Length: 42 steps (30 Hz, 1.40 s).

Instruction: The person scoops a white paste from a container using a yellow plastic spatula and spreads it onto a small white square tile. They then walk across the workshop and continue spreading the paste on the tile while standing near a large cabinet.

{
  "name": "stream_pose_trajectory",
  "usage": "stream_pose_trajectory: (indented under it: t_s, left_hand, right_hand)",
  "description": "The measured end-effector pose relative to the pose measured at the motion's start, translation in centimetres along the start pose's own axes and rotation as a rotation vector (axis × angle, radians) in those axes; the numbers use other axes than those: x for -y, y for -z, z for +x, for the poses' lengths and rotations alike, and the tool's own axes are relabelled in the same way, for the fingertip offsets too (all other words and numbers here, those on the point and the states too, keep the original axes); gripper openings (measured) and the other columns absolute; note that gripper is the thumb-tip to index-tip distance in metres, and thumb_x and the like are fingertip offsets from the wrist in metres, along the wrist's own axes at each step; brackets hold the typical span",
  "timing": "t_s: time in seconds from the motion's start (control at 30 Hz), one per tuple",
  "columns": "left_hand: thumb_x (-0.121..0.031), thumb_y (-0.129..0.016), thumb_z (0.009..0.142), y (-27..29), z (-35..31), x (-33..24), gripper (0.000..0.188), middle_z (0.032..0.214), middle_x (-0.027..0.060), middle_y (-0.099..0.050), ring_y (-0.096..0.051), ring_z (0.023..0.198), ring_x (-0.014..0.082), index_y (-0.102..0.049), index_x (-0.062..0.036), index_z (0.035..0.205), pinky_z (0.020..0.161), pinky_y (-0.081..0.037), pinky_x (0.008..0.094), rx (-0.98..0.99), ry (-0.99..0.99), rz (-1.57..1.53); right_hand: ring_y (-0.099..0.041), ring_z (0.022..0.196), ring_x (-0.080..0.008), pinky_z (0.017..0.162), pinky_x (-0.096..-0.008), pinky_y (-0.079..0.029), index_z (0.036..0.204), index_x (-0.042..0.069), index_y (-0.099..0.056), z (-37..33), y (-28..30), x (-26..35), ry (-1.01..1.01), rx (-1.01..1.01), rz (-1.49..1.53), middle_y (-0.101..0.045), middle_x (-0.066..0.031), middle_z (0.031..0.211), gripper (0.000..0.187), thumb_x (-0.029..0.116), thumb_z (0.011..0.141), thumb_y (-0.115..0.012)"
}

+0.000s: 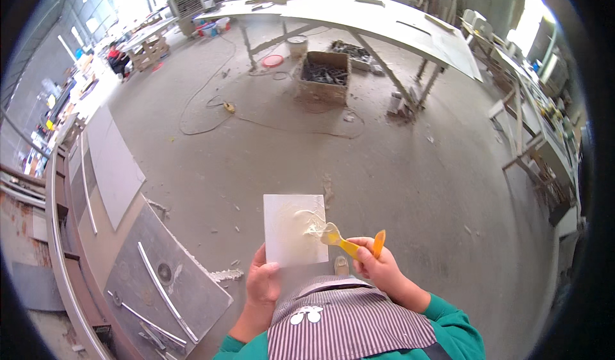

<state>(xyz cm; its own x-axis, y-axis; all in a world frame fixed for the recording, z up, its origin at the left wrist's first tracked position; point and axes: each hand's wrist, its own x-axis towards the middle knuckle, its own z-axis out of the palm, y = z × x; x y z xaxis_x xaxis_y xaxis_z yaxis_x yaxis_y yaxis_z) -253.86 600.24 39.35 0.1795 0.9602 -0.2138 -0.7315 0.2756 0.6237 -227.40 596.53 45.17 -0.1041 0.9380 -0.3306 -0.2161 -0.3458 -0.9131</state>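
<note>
My left hand [262, 284] grips a flat white rectangular board [282, 225] by its lower left edge, thumb on the face. A cream-coloured paste [309, 222] is smeared over the right and middle part of that board, thickest near its right edge. Closed around the middle of a yellow plastic spatula [349, 247] is my right hand [378, 267]. The spatula's wide, paste-coated end touches the paste at the board's right side. Its orange-yellow other end sticks up above my fingers.
Ahead stands a long white-topped table [333, 11] with flat pieces on it. Beneath are a box of dark scraps [301, 88] and a bucket [297, 45]. A cable [275, 125] trails over the floor. At left, a grey slab [128, 277] bears metal strips; at far left, a person [116, 59] sits.
</note>
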Motion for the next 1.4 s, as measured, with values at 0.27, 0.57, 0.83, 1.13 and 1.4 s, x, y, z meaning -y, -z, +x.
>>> stream_pose_trajectory:
  t_s: [0.27,0.57,0.83,1.13,1.4]
  left_hand:
    - [-0.004,-0.06,0.069,-1.2,7.3,-0.5,0.065,0.126,0.0178,-0.063,-0.063,0.113,0.0367,-0.056,-0.0066,0.134,0.09,-0.056,0.0558,-0.173,-0.211,0.0]
    - [-0.005,-0.063,0.069,2.2,21.4,-8.6,0.067,0.125,0.016,-0.064,-0.064,0.111,0.0298,-0.054,0.0017,0.135,0.094,-0.053,0.0472,-0.132,-0.215,0.015]
    - [-0.009,-0.066,0.073,5.9,33.9,-22.0,0.064,0.124,0.0143,-0.065,-0.062,0.112,0.0214,-0.054,0.0077,0.133,0.1,-0.047,0.0354,-0.053,-0.114,0.131]
    - [-0.011,-0.059,0.071,11.8,45.3,-31.8,0.061,0.118,0.0173,-0.066,-0.066,0.105,0.0296,-0.056,0.005,0.13,0.095,-0.054,0.0439,-0.371,-0.253,-0.018]
    - [-0.008,-0.059,0.075,17.8,57.8,-45.3,0.057,0.118,0.0148,-0.067,-0.065,0.106,0.0245,-0.057,0.0048,0.131,0.095,-0.051,0.039,-0.422,-0.435,-0.011]
  right_hand:
    - [-0.031,0.053,-0.0053,0.046,-0.0192,-0.029,0.133,0.004,-0.049,14.8,1.7,2.7,-0.415,0.204,0.518,-0.045,0.0008,0.071,0.034,0.022,0.104,-0.042]
    - [-0.032,0.053,-0.0058,0.046,-0.0208,-0.026,0.129,0.002,-0.052,34.3,-2.6,9.7,-0.367,0.306,0.181,-0.043,0.0021,0.068,0.033,0.022,0.103,-0.044]
    - [-0.034,0.054,-0.0052,0.05,-0.0213,-0.028,0.123,0.006,-0.062,51.2,-10.7,18.0,-0.374,0.518,-0.247,-0.042,0.0037,0.068,0.029,0.02,0.102,-0.047]
    - [-0.036,0.055,-0.0069,0.049,-0.021,-0.029,0.124,0.003,-0.059,69.2,-21.7,20.5,-0.397,0.778,-0.232,-0.043,0.0014,0.068,0.029,0.019,0.102,-0.047]
    - [-0.033,0.05,-0.0068,0.046,-0.0221,-0.027,0.122,0.002,-0.059,87.2,-35.0,22.7,-0.515,0.742,-0.231,-0.041,0.0022,0.064,0.029,0.018,0.101,-0.046]
